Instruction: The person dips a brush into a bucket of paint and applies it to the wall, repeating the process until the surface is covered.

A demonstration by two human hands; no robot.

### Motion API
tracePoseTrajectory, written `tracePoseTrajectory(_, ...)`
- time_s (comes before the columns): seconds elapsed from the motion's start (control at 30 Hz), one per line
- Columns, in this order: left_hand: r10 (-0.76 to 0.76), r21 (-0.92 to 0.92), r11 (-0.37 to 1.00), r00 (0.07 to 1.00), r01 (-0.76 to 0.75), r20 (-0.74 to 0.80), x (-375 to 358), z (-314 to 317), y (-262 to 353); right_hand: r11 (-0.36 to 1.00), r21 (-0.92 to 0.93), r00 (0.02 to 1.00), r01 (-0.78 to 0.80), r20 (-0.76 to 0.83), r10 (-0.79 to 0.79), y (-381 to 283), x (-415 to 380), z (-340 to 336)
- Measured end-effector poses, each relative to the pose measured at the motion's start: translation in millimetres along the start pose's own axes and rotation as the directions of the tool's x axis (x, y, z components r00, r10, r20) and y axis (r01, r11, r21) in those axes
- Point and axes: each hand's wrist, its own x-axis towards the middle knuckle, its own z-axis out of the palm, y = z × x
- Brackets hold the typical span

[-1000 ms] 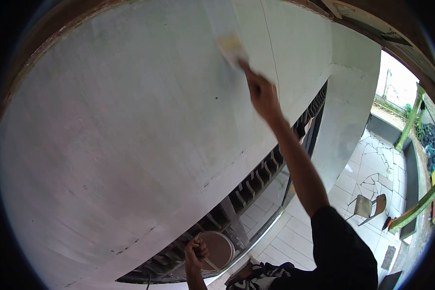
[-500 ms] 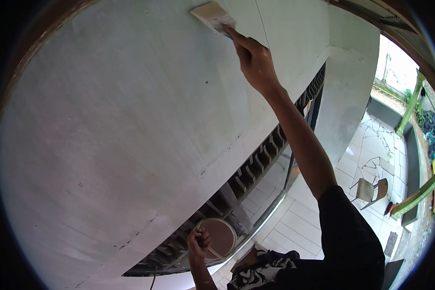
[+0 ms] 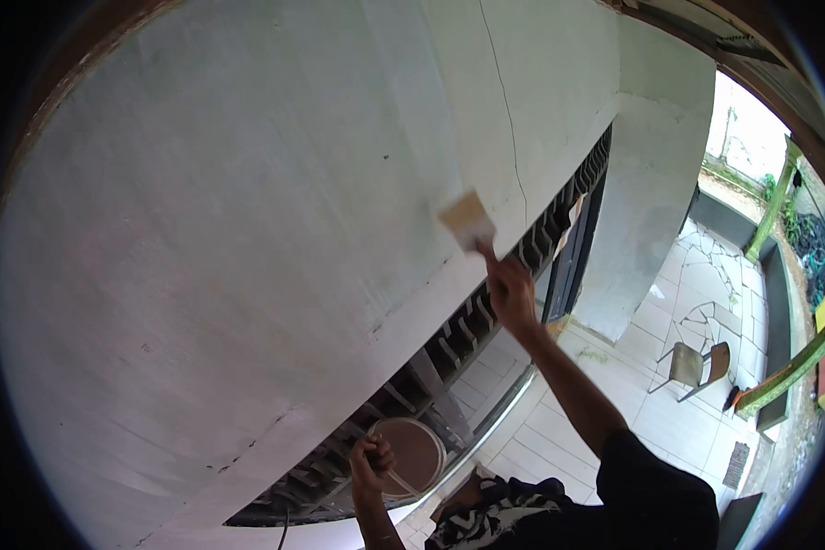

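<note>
A wide paintbrush (image 3: 468, 221) with pale bristles is held in my right hand (image 3: 511, 291), with my arm stretched out. Its bristles, slightly blurred, are at the lower part of the pale wall (image 3: 247, 238), just above the dark vent grille; whether they touch cannot be told. Low in the view, my left hand (image 3: 371, 465) is closed round the handle of a round bucket (image 3: 422, 458). The bucket has a light rim and a brownish-grey inside.
A slanting band of dark vent slats (image 3: 467, 325) runs below the wall, with window glass beneath it. A chair (image 3: 687, 365) stands on the tiled floor (image 3: 559, 431) at the right. A thin crack (image 3: 506, 101) crosses the upper wall.
My right hand has swept the paintbrush down and slightly right, from high on the wall to near the slats. My left hand with the bucket has barely moved.
</note>
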Motion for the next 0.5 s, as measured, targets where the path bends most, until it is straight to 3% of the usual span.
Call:
tracePoseTrajectory(0.07, -0.009, -0.009, 1.000, 1.000, 0.009, 0.020, 0.8, 3.4, -0.2, 0.995, 0.098, 0.999, 0.011, -0.052, -0.006, -9.1, 21.3, 4.1)
tracePoseTrajectory(0.13, 0.008, 0.020, 1.000, 1.000, -0.009, 0.026, -0.1, 4.2, 0.6, 0.998, 0.045, 0.996, -0.036, 0.083, 0.032, 3.6, 12.9, 18.8)
tracePoseTrajectory(0.2, 0.018, -0.004, 1.000, 1.000, -0.018, 0.023, -2.9, -2.0, 3.8, 0.998, 0.058, 0.999, -0.029, 0.041, 0.026, 21.0, -35.3, 23.9)
tracePoseTrajectory(0.27, 0.034, -0.035, 0.999, 0.999, -0.034, 0.019, -5.1, -7.5, 4.7, 1.000, -0.003, 0.994, -0.028, 0.109, 0.029, 28.2, -67.3, 12.5)
tracePoseTrajectory(0.4, 0.027, -0.030, 0.999, 0.999, -0.027, 0.019, -0.3, -6.7, 7.9, 0.991, 0.040, 0.987, -0.129, 0.104, 0.125, 10.7, -26.8, -4.8)
tracePoseTrajectory(0.47, -0.005, -0.034, 0.999, 0.999, 0.006, 0.033, 0.9, -5.1, 3.8, 0.979, 0.166, 0.992, -0.121, 0.045, 0.115, -2.0, 1.6, 0.3)
tracePoseTrajectory(0.5, -0.020, -0.016, 1.000, 0.999, 0.020, 0.033, 0.7, -5.0, 2.1, 0.982, 0.134, 0.986, -0.133, 0.118, 0.117, 5.0, -3.2, 6.0)
